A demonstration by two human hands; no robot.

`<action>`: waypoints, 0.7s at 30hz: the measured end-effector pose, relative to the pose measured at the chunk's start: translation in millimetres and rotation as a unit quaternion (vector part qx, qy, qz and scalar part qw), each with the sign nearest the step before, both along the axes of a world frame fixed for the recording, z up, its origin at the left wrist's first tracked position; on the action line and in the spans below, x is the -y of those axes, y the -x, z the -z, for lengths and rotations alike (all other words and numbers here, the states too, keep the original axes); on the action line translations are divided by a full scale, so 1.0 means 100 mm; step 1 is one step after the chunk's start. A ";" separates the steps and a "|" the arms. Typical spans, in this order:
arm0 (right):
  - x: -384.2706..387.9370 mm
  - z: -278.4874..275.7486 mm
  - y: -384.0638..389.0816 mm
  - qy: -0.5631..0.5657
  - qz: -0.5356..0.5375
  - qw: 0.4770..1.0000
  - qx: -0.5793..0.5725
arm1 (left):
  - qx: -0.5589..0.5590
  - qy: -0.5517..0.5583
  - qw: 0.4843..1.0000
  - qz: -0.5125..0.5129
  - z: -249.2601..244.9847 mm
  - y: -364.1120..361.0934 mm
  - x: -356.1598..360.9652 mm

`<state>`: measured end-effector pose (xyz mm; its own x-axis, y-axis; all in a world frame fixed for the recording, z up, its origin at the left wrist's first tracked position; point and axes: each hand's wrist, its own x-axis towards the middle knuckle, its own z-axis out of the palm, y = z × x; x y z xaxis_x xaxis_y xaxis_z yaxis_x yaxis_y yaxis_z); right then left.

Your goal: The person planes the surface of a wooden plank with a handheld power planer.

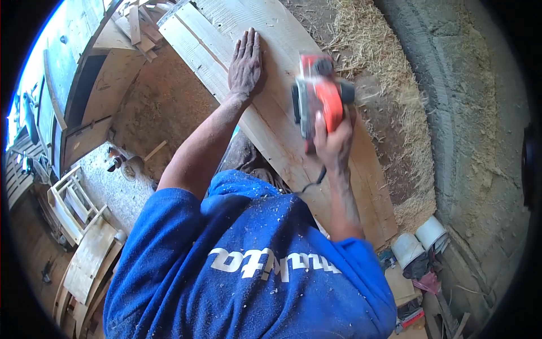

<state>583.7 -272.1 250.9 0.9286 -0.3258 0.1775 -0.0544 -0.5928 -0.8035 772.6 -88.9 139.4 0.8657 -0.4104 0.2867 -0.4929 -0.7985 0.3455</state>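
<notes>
My right hand is wrapped round the handle of a red and grey electric planer, blurred by motion. The planer rests on wide wooden boards lying side by side, and some shavings blur off its right side. A dark cord trails from the tool's rear. My left hand lies flat on the boards to the left of the planer, fingers stretched out and pointing away from me, holding nothing. The underside of the planer is hidden.
Wood shavings are heaped along the right side of the boards, before a rough concrete wall. White buckets stand at lower right. Offcuts are piled at upper left, and curved wooden pieces lean at lower left.
</notes>
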 end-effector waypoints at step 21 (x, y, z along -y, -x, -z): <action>-0.16 0.10 -2.16 0.026 -0.119 0.984 0.130 | -0.002 0.160 0.977 -0.141 0.11 -0.06 -0.18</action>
<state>799.7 -256.3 240.9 0.8985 -0.0888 0.4300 0.2946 -0.6041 -0.7404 778.4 -70.4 127.9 0.9329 -0.0456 0.3572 -0.2671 -0.7530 0.6014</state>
